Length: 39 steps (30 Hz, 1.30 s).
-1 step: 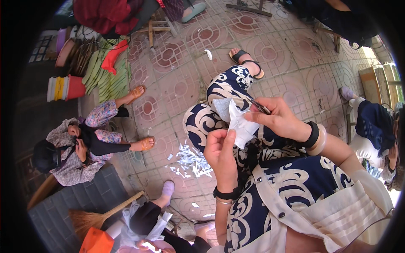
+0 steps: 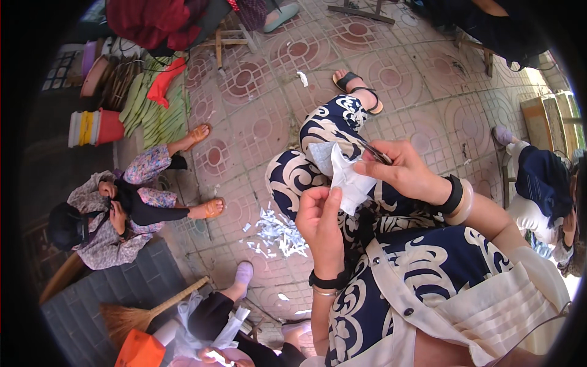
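Observation:
A small white cloth piece with a pale blue-grey corner is stretched between my hands, above my patterned lap. My left hand pinches its lower left edge between thumb and forefinger. The cloth's right side is under the thumb of my right hand, which also grips a dark, slim metal tool with a pointed end toward the upper left. Most of that tool is hidden by my fingers, so its kind cannot be made out.
White scraps lie on the tiled floor left of my knees. At the left sits a person in a cap; another person's leg is below. A straw broom, a red bucket and a stool stand farther off.
The dark tool has tilted slightly in my right hand, its pointed end a little farther up and left. Both hands keep their hold on the cloth.

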Motion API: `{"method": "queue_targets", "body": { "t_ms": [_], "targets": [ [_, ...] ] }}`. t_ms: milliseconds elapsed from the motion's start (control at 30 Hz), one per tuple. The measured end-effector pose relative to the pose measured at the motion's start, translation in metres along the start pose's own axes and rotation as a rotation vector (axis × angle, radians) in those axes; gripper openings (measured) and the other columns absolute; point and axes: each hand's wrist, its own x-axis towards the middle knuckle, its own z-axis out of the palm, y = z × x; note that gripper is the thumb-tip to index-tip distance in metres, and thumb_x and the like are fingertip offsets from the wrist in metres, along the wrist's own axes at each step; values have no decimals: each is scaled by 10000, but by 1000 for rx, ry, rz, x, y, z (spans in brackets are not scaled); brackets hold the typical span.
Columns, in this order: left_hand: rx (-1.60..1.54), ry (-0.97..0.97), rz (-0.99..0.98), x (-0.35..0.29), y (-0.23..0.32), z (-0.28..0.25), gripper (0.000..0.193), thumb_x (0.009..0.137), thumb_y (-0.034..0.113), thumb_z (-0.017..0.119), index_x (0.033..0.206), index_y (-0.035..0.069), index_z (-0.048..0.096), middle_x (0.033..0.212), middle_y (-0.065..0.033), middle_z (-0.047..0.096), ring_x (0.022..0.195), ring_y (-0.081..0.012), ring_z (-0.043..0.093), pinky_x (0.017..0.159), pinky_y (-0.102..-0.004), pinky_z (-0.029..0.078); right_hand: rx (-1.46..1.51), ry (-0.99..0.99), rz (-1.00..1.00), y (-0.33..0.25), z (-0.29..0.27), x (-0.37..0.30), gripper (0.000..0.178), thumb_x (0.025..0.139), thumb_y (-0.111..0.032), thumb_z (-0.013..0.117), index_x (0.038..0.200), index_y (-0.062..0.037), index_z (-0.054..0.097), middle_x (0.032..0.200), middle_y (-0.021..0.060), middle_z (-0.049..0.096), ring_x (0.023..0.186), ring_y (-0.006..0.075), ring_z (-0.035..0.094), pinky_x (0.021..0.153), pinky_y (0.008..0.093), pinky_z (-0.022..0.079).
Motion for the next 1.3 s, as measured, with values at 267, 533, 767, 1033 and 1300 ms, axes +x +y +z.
{"method": "queue_targets", "body": {
  "t_ms": [267, 533, 767, 1033, 1300],
  "targets": [
    [-59, -64, -46, 2, 2, 3, 144, 894, 110, 676, 926, 23, 565, 843, 12, 588, 751, -44, 528, 688, -183, 421, -20, -17, -8, -3, 7, -1, 241, 879, -192, 704, 770, -8, 594, 664, -56, 452, 645, 36, 382, 539, 236, 300],
    [257, 43, 147, 0, -5, -2, 169, 896, 116, 682, 885, 15, 547, 818, 13, 558, 723, -50, 499, 649, -199, 417, -112, -93, -70, 2, 5, 3, 261, 856, -219, 728, 814, 13, 618, 635, -31, 480, 615, 63, 410, 530, 263, 335],
    [245, 95, 171, -1, -7, 0, 161, 905, 109, 670, 882, 13, 544, 788, 17, 543, 708, -47, 490, 626, -199, 409, -106, -97, -119, 13, 5, 2, 248, 835, -190, 737, 796, 20, 611, 603, 8, 510, 577, 66, 436, 508, 270, 347],
    [255, 125, 235, -3, -8, 0, 141, 902, 81, 668, 891, 33, 536, 782, 17, 561, 685, -33, 490, 616, -180, 388, -174, -54, -91, 9, 5, 1, 252, 861, -194, 711, 785, 22, 605, 623, 20, 529, 598, 70, 458, 515, 271, 356],
    [185, 88, 124, 1, -8, 1, 134, 904, 88, 666, 889, 27, 549, 804, 33, 553, 706, -25, 482, 619, -179, 392, -110, 18, -82, -30, -7, -16, 488, 1018, -385, 440, 795, 11, 616, 630, 45, 523, 626, 126, 486, 587, 296, 393]
  ]
}}
